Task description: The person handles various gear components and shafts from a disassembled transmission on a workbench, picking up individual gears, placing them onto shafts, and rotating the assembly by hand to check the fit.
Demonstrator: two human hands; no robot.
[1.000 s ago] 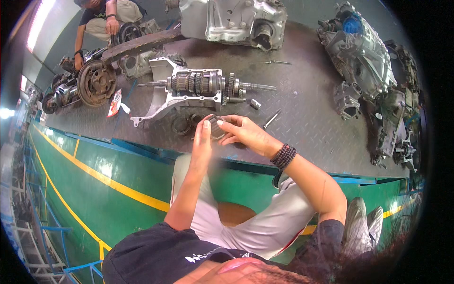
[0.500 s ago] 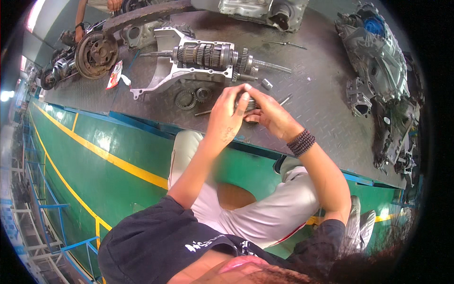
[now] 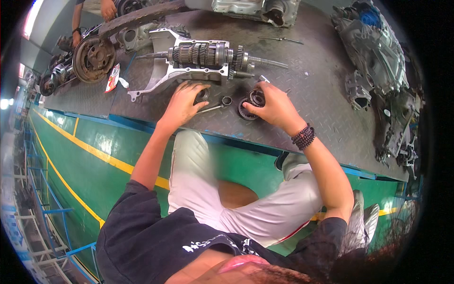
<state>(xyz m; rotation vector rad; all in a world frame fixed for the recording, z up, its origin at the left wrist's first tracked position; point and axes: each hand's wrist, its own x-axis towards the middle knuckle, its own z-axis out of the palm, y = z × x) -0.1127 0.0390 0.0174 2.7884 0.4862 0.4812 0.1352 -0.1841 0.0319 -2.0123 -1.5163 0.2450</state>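
My left hand (image 3: 180, 105) curls its fingers and thumb around a small toothed gear (image 3: 202, 96) low over the metal bench; part of the gear is hidden by the hand. To the right, my right hand (image 3: 276, 106) grips a larger ring-shaped gear assembly (image 3: 257, 98) between thumb and fingers. A dark ring (image 3: 246, 111) shows below it, partly covered by the thumb. Between my hands lie a small metal ring (image 3: 226, 101) and a thin metal rod (image 3: 211, 109). Just beyond sits an open gearbox housing (image 3: 163, 78) with a gear shaft (image 3: 201, 55) in it.
The tread-plate bench (image 3: 317, 113) carries a pin (image 3: 281, 38), a silver casing (image 3: 255, 5) at the far side and a large gearbox casing (image 3: 378, 57) on the right. A rusty drum (image 3: 93, 57) stands at left, near another person's hand (image 3: 108, 9).
My hands were together around a gear and have moved apart. The left has gone left to the small gear; the right keeps the gear assembly. The small ring between them has come into sight.
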